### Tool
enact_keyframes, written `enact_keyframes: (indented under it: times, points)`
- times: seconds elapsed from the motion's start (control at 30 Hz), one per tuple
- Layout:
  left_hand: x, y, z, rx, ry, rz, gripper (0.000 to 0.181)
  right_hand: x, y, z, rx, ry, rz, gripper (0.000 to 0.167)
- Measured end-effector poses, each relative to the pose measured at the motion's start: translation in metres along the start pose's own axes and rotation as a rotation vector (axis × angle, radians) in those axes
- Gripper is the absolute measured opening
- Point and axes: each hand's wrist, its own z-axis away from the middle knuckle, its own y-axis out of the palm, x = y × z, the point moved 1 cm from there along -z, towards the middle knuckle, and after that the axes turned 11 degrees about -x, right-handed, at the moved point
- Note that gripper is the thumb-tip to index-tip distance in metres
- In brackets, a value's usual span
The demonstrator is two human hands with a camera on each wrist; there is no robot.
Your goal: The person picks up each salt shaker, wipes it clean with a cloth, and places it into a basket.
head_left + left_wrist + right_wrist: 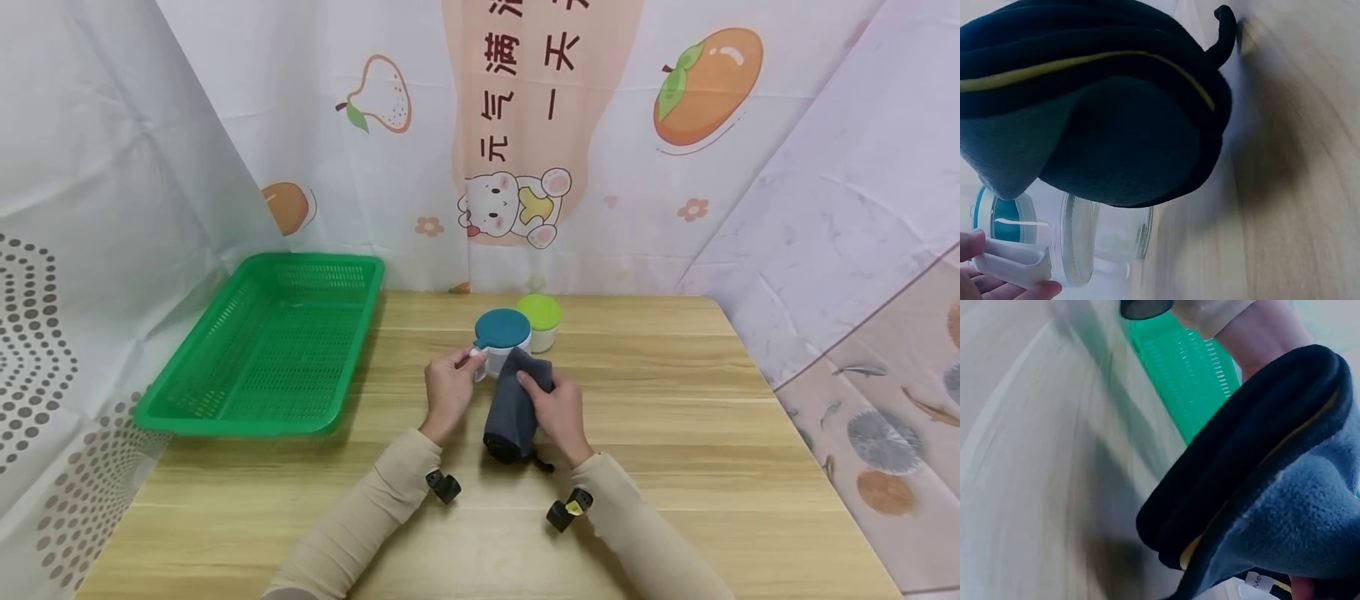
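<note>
A clear jar with a blue lid (502, 327) and a white handle (1016, 262) stands in the middle of the table. My left hand (448, 390) grips that handle, thumb on one side and fingers on the other. In my right hand (561, 415) is a folded dark grey cloth (513, 414) with black edging, pinched near its upper end. The cloth hangs in front of the jar and hides part of its body; whether the two touch I cannot tell. Fuzzy grey pile of the cloth (1297, 512) fills much of the right wrist view.
Behind and right of the blue-lidded jar stands a second clear container with a lime-green lid (539, 312). A green plastic basket (351, 367) sits at the left of the wooden table (675, 433). Printed cloth curtains (420, 183) border the table's back and sides.
</note>
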Motion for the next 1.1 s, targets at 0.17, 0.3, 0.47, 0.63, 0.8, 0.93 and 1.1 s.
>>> enact_keyframes:
  times: [0.17,0.3,0.47,0.63,0.8,0.93,1.1]
  points:
    - [0.0,-0.001,0.0,0.008,-0.011,0.007,0.025,-0.001,-0.001,-0.004,0.025,0.129,-0.028,0.035]
    - [-0.001,-0.003,0.0,0.039,-0.032,0.017,0.025,-0.001,-0.006,-0.008,0.064,0.239,-0.054,0.039]
    - [-0.001,-0.005,-0.003,0.082,-0.063,0.036,0.028,0.001,-0.014,-0.013,0.105,0.281,-0.061,0.043]
    - [0.001,-0.008,-0.006,0.117,-0.041,0.036,0.028,0.002,-0.021,-0.018,0.132,0.296,-0.074,0.044]
    - [0.005,-0.014,-0.007,0.153,-0.01,0.044,0.028,0.001,-0.027,-0.023,0.2,0.348,-0.072,0.046]
    - [0.006,-0.018,-0.01,0.186,-0.01,0.061,0.028,0.001,-0.031,-0.029,0.258,0.357,-0.061,0.05]
    - [0.007,-0.022,-0.014,0.253,0.003,0.082,0.027,0.0,-0.036,-0.033,0.305,0.382,-0.1,0.051]
